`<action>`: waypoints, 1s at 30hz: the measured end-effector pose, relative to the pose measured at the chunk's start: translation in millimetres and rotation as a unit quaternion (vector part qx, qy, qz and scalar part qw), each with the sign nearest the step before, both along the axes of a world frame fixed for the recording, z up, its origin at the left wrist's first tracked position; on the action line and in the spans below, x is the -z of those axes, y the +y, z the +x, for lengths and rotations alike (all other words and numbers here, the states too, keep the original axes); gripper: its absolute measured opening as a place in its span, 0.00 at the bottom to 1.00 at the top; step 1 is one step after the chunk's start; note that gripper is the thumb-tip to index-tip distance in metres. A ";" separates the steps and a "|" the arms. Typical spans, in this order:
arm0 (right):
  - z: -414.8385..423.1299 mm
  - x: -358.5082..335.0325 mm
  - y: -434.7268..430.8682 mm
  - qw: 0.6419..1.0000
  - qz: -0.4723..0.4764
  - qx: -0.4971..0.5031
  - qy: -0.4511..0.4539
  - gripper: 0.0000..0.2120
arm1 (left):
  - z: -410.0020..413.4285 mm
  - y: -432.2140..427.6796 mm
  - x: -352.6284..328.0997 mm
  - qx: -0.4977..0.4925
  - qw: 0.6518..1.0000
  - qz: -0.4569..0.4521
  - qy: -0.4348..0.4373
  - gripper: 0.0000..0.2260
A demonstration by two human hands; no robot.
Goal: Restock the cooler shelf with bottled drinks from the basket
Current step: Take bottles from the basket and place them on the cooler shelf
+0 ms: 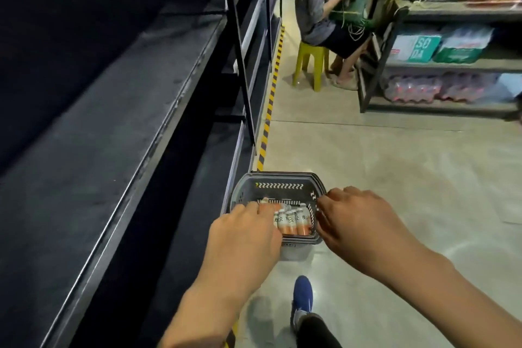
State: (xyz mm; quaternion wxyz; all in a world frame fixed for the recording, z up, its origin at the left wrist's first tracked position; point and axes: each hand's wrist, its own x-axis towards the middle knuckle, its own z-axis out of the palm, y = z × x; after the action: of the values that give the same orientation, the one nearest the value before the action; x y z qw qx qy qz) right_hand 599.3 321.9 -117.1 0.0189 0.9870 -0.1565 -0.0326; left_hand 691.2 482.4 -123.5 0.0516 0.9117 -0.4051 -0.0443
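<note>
On the pale concrete floor, just beside the foot of the long dark cooler, a dark grey plastic shopping basket (278, 178) is sitting with a cluster of small drink bottles with white labels and orange lower halves (293, 223) standing upright inside it, packed toward its near right part. The wide dark cooler shelf (113, 121) is running along the left, higher than the basket and well apart from the bottles.

Both bare hands are reaching down over the basket. The left hand (243, 237) is stretching forward over the basket's left side, its fingers lying close together and only slightly bent, their tips just at the bottles; whether they are touching one cannot be told, and nothing is showing in its grasp. The right hand (358, 223) is hanging over the basket's right rim with its fingers bending downward at the knuckles; whether they are gripping the rim cannot be told.

A blue shoe (302, 294) is standing on the floor below the basket. A yellow-and-black striped tape line (272, 93) is running along the cooler's base. Farther off, a person in a grey shirt (316, 0) is sitting on a yellow plastic stool (310, 62) next to a dark metal rack (452, 65) that is holding shrink-wrapped packs of bottles (415, 89).
</note>
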 end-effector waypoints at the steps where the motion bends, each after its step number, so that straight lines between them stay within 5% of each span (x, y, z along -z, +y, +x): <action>1: 15.5 10.4 -16.0 1.000 0.016 -0.002 0.019 0.10 | 15.4 -19.7 8.2 -0.003 1.000 0.002 0.014 0.04; 15: 160.4 203.5 -142.2 0.966 0.210 0.082 0.123 0.15 | 189.2 -153.2 203.9 -0.043 0.979 0.110 0.168 0.06; 23: 222.7 388.3 -154.4 0.927 0.276 0.144 0.209 0.15 | 253.5 -168.2 397.0 -0.083 0.955 0.147 0.243 0.06; 30: 272.2 581.8 -149.0 0.852 0.380 0.275 0.232 0.17 | 307.1 -156.0 600.8 -0.192 0.907 0.158 0.341 0.07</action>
State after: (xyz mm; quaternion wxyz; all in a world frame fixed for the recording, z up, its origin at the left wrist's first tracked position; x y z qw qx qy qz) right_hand 871.5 172.9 -698.9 -0.3315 0.7975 -0.3881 -0.3217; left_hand 998.3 326.5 -724.3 0.0496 0.8977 -0.1676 -0.4045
